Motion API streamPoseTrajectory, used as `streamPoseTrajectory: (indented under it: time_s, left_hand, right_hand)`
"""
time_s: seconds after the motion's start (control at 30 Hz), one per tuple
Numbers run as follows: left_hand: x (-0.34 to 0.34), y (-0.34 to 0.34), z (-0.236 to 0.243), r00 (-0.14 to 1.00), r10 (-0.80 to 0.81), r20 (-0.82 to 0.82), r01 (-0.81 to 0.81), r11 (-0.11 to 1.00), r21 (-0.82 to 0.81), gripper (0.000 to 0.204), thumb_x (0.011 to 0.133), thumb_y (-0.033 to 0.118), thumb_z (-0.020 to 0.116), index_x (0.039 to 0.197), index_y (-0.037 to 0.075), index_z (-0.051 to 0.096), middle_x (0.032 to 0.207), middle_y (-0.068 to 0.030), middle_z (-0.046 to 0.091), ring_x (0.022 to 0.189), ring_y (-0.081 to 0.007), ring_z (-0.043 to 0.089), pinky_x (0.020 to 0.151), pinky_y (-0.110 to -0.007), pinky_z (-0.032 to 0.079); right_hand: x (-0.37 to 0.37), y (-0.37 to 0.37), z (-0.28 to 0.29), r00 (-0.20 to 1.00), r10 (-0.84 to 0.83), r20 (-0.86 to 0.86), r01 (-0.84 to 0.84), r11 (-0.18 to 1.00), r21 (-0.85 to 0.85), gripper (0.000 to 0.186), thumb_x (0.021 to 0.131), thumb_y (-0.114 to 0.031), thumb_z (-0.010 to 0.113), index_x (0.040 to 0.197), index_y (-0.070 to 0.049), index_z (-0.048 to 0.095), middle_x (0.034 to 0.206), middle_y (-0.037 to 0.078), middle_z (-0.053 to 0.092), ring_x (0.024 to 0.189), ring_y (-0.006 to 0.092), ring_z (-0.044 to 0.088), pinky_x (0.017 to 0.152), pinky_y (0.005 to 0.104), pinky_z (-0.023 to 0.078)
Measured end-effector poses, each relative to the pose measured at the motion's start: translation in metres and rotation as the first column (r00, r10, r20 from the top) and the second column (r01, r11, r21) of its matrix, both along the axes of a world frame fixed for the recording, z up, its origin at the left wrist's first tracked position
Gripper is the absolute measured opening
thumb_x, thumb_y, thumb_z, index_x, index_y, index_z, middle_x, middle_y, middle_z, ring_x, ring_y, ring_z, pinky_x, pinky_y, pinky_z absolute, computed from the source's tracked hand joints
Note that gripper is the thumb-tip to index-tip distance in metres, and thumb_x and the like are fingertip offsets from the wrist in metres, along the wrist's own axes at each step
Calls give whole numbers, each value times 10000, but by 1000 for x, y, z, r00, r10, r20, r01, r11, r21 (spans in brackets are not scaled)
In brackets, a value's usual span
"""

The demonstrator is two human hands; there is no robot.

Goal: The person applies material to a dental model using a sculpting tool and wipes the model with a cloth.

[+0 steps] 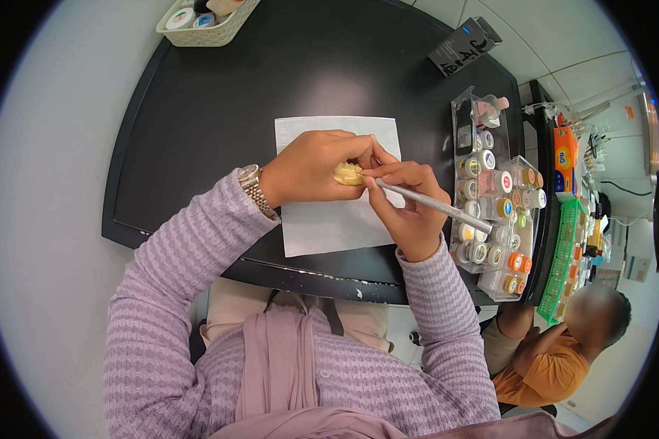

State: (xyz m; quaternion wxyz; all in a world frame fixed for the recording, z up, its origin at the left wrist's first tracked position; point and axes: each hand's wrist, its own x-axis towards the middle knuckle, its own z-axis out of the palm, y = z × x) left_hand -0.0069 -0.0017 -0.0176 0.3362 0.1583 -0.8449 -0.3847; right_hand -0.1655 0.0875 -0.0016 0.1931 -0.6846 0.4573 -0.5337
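Pale yellow and small, a piece that looks like a dental cast (348, 174) is gripped in my left hand (300, 168), whose fingers curl around its far side. My right hand (417, 208) pinches a slim silver pen-like tool (465, 217) near its front end. The tool's tip meets the right edge of the cast, or comes very close; my fingers partly hide it. Both hands are together above a white paper sheet (318, 230) on the black table (220, 117).
Clear plastic organizers (454, 157) full of small lidded jars stand right of the sheet. At the back are a grey box (465, 45) and a cream basket (216, 35) with containers. Farther right are a green basket (561, 263), an orange pack (565, 157) and a seated person (549, 373).
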Motion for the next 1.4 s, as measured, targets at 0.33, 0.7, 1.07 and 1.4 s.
streamPoseTrajectory:
  time_s: [0.33, 0.7, 1.07, 1.4]
  left_hand:
    - [-1, 1, -3, 999, 1, -47, 0, 1000, 22, 198, 680, 122, 708, 781, 74, 545, 712, -52, 614, 655, -216, 620, 586, -307, 486]
    - [-1, 2, -1, 999, 13, -50, -12, 1000, 8, 208, 683, 126, 713, 784, 76, 538, 704, -52, 604, 643, -219, 612, 578, -309, 480]
    - [-2, 2, -3, 998, -9, -67, 10, 1000, 23, 258, 634, 68, 726, 765, 52, 504, 714, -78, 565, 645, -228, 573, 580, -315, 457]
    - [-2, 1, -5, 997, 24, -74, -26, 999, -25, 209, 663, 112, 704, 780, 81, 534, 686, -41, 592, 629, -214, 604, 554, -313, 474]
  right_hand:
    - [-2, -3, -3, 995, 32, 93, -30, 999, -19, 186, 736, 77, 695, 820, 10, 543, 809, 122, 668, 860, 244, 685, 820, 327, 549]
    - [-1, -1, 0, 999, 26, 41, -27, 999, 25, 190, 740, 66, 704, 825, 6, 545, 811, 120, 667, 894, 250, 678, 842, 337, 545]
    - [-3, -3, -4, 994, 27, 102, -27, 1000, 1, 199, 727, 62, 713, 812, 6, 542, 815, 128, 666, 895, 254, 679, 811, 320, 553]
    - [-4, -2, -1, 999, 35, 38, -36, 999, 25, 197, 723, 73, 711, 801, 5, 543, 815, 131, 672, 921, 273, 671, 791, 308, 561]
